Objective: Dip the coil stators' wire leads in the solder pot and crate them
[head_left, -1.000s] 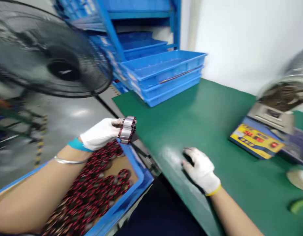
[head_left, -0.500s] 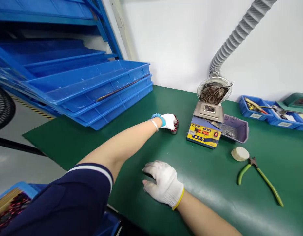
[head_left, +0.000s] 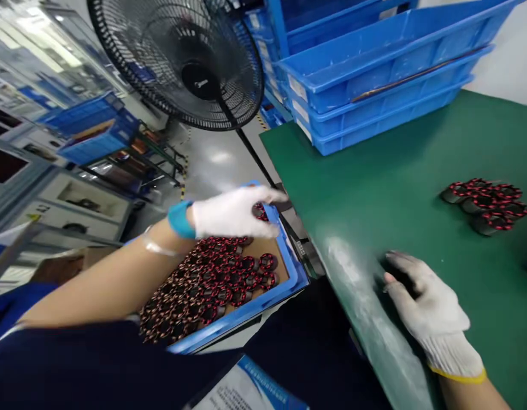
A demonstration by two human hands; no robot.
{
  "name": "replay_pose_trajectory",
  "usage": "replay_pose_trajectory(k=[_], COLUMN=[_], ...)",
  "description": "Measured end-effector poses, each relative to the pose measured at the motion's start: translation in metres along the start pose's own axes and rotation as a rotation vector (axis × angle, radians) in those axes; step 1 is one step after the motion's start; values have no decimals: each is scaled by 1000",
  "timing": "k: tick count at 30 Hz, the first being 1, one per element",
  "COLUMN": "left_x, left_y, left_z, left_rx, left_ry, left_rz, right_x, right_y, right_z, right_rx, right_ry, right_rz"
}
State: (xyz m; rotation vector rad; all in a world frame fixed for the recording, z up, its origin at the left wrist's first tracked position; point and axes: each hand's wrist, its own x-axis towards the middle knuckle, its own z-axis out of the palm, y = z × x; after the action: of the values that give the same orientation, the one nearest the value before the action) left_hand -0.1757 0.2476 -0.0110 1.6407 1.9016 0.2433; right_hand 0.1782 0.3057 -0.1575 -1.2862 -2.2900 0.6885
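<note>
My left hand (head_left: 237,212), in a white glove with a blue wristband, is over a blue bin (head_left: 295,265) filled with small round wire-wound cores (head_left: 216,279), black with red and copper windings. Its thumb and fingers are apart, and one core shows in the gap between them, apparently lying in the bin. On the green table (head_left: 400,165) rests my gloved right hand (head_left: 425,302), fingers curved and spread, holding nothing visible. Beyond it a tight cluster of several similar cores (head_left: 487,205) stands on the tabletop.
A black standing fan (head_left: 199,80) rises beyond the bin, its pole beside the table edge. Stacked blue trays (head_left: 387,74) occupy the table's far side. A trolley with blue crates (head_left: 96,136) stands farther left. A printed card (head_left: 241,387) lies near my body.
The view has swung left. My left hand has gone from the cores on the table to above the bin, its fingers now apart. My right hand still rests on the table.
</note>
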Motion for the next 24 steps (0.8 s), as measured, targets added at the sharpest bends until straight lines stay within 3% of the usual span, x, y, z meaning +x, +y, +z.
replay_pose_trajectory(k=[2, 4, 8, 11, 19, 24], left_x=[-50, -83, -102, -98, -97, -97], left_y=[-45, -71, -77, -73, -79, -76], left_z=[27, 60, 101, 106, 109, 93], left_rx=[139, 290, 458, 525, 558, 545], left_ry=[0, 58, 39, -23, -18, -83], left_rz=[-38, -6, 142, 225, 364, 506], right_x=[-2, -5, -11, -12, -14, -14], right_y=[1, 2, 1, -1, -5, -4], right_z=[1, 2, 3, 3, 0, 0], right_rx=[-15, -25, -27, -20, 1, 21], right_ry=[3, 19, 76, 68, 25, 35], right_rz=[-1, -3, -5, 17, 70, 70])
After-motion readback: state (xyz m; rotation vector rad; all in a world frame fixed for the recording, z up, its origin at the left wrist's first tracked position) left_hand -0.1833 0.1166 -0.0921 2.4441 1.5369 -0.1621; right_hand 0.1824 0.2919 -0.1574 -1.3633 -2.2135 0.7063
